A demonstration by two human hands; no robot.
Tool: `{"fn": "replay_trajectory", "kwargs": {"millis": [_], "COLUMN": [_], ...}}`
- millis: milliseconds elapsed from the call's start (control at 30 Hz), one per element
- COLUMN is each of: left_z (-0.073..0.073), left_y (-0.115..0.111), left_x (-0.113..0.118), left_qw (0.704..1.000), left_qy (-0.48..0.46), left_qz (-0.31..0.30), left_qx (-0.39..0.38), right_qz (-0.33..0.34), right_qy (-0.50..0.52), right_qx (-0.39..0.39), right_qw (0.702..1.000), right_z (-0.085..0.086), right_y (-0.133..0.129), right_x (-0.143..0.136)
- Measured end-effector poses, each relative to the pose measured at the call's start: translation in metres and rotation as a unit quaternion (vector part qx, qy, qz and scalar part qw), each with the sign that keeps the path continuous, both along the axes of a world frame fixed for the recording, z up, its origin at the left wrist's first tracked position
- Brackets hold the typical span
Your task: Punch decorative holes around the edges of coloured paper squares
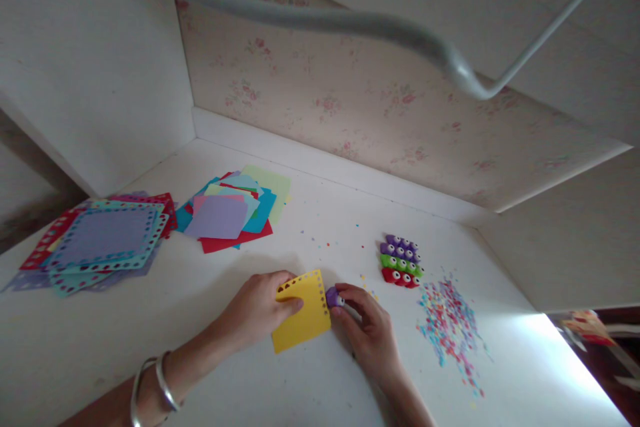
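Observation:
My left hand (265, 310) pinches a yellow sheet of paper (300, 320) between thumb and fingers. Small punched holes run along its top edge and down its right edge. In my right hand (367, 327) is a small purple craft punch (334, 297) with a white round button, held between thumb and fingers at the sheet's right edge. To the right lies a block of similar punches (401, 260) in purple, green and red rows.
Punched, coloured sheets (110, 233) are stacked at the far left. Plain coloured sheets (220, 217) overlap beside them. A heap of tiny paper bits (453, 320) lies at right, with more scattered. A pale cable (300, 17) crosses overhead before the wallpapered wall (325, 103).

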State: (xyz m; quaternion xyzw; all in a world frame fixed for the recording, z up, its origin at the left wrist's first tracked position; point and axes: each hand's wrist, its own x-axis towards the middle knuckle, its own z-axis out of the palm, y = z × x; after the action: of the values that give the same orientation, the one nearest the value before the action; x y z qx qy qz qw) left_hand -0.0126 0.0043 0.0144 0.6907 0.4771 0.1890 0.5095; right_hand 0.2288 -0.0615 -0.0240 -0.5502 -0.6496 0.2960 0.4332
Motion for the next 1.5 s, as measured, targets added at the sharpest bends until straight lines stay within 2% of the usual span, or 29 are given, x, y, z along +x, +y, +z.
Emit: {"fn": "replay_trajectory", "kwargs": {"millis": [533,867,1100,1500], "left_z": [0.002,0.002,0.003,0.005], "left_y": [0.001,0.003,0.003,0.002], "left_x": [0.001,0.000,0.000,0.001], "left_qw": [1.000,0.996,0.994,0.994], "left_qy": [0.002,-0.053,-0.074,-0.070], "left_qz": [0.012,0.050,0.054,0.058], "left_qx": [0.003,-0.043,-0.064,-0.053], "right_qz": [-0.008,-0.018,-0.014,-0.011], "right_qy": [-0.030,-0.004,0.010,-0.069], "right_qx": [0.020,0.025,0.020,0.049], "right_qw": [0.999,1.000,1.000,0.996], "right_z": [0.001,0.006,0.002,0.010], "right_y": [0.000,0.000,0.000,0.000], "right_x": [0.000,-0.002,-0.001,-0.002]}}
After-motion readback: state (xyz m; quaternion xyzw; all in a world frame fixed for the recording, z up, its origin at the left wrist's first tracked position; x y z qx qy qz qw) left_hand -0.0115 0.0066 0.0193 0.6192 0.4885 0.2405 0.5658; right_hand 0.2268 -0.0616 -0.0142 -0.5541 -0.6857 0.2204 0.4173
